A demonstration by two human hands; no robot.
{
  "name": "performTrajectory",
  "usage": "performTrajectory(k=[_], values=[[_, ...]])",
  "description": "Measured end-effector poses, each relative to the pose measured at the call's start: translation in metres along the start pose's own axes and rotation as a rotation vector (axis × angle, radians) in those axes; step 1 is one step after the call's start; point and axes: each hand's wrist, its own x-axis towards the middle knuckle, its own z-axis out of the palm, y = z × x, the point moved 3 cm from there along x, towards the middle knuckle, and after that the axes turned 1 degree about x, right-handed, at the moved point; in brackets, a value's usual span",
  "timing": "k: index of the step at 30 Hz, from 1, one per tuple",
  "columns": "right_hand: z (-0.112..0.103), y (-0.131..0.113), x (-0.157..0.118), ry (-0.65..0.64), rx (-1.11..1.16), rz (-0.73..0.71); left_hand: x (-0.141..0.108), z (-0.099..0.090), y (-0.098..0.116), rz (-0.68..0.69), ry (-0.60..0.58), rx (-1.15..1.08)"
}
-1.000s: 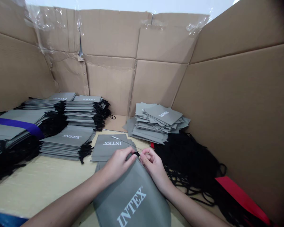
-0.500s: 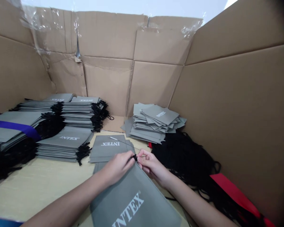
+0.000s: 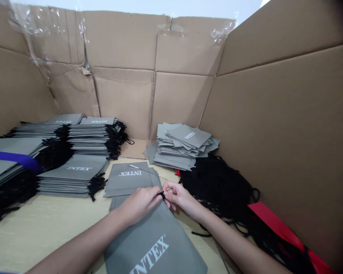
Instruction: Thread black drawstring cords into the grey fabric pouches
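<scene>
Head view, only one. Left hand (image 3: 141, 201) pinches the top corner of the gray bag (image 3: 148, 236); right hand (image 3: 178, 198) has thumb and finger closed on the black cord (image 3: 162, 195) at that same corner. Exact finger contact is half hidden. Gray bag lies slanted below both hands, print up, lower end cut off by the frame.

Change: fingertips have closed up since a second ago, the gap between the hands now almost gone; bag lies flatter, and a loose cord end (image 3: 201, 234) shows beside the right forearm. Reads as close work on the cord at the corner, judged not finished.

Edges/room: flat bags (image 3: 125, 184) sit just beyond the left hand, a thin rod-like tool (image 3: 134, 166) on top. Pale tabletop (image 3: 63, 220) shows between left forearm and the corded stack (image 3: 71, 175), so more play on that side. Right side tighter: cord heap (image 3: 217, 182) and red strip (image 3: 277, 220) lie near the forearm, cardboard wall (image 3: 288, 125) beyond. Loose bag pile (image 3: 188, 140) stands at the back, apart from the hands.
</scene>
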Motion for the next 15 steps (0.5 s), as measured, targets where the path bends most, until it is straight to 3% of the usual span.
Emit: performTrajectory(k=[7,15], values=[[0.003,-0.002,-0.006,0.101,-0.278,-0.129,0.002,-0.004,-0.003,0.004,0.042,-0.039],[0.001,-0.015,-0.014,0.206,-0.785,-0.314,0.001,-0.011,0.005,0.055,0.037,-0.080]])
